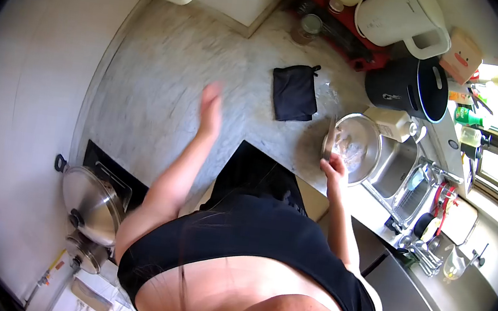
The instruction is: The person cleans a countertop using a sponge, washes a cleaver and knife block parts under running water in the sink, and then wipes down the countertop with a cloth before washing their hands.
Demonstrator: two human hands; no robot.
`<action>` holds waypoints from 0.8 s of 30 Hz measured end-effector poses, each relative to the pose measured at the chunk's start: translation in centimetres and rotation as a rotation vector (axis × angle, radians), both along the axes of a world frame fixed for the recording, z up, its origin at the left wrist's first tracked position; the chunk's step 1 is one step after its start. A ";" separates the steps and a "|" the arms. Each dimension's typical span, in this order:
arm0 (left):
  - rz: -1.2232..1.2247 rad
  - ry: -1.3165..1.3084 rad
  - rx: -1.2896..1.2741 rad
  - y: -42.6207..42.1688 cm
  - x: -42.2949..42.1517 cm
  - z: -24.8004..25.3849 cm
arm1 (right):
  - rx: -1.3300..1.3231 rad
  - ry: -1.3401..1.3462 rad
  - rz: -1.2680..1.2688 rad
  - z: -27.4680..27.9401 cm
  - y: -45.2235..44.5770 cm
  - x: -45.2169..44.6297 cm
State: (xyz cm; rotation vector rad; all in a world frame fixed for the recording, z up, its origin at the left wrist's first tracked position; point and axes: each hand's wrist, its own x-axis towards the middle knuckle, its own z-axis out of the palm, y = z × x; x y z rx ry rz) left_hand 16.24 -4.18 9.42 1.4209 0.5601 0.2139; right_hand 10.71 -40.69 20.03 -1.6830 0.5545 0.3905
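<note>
My left hand (211, 107) is over the grey marbled counter (155, 65), seen edge-on and slightly blurred, fingers stretched out and holding nothing. My right hand (336, 167) is closed at the left rim of a round metal bowl (374, 146). Out of it points a narrow, flat piece that looks like a knife (330, 134), lying along the bowl's edge. Inside the bowl are pale, glinting bits that I cannot make out. Between my hands and farther back lies a folded black cloth (295, 93).
Right of the bowl are a white jug (391, 124) and a steel sink (397, 163). Behind stand a dark bin-like container (395, 85), a white kettle (393, 18) and a glass jar (306, 29). A lidded pot (91, 204) is on the left.
</note>
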 end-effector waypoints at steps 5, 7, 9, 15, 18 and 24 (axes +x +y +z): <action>-0.871 -0.055 1.117 -6.6 27.9 -1.2 | 0.090 -0.033 -0.158 0.0 -0.8 -3.8; -1.043 0.155 1.194 -7.5 34.1 -4.3 | 0.004 -0.021 -0.176 0.4 -1.1 -5.6; -0.930 0.187 1.089 -7.8 37.0 -5.5 | 0.043 -0.006 -0.245 0.5 -1.2 -7.0; -0.738 -0.001 1.206 -7.9 33.1 -8.3 | 0.096 0.037 -0.351 -0.3 -1.9 -9.5; -0.667 -0.089 1.264 -6.9 26.3 -9.2 | 0.094 0.035 -0.335 -0.7 -1.7 -9.1; -0.747 0.010 1.457 -4.5 3.0 -6.3 | 0.187 0.055 -0.225 -1.1 0.4 -5.9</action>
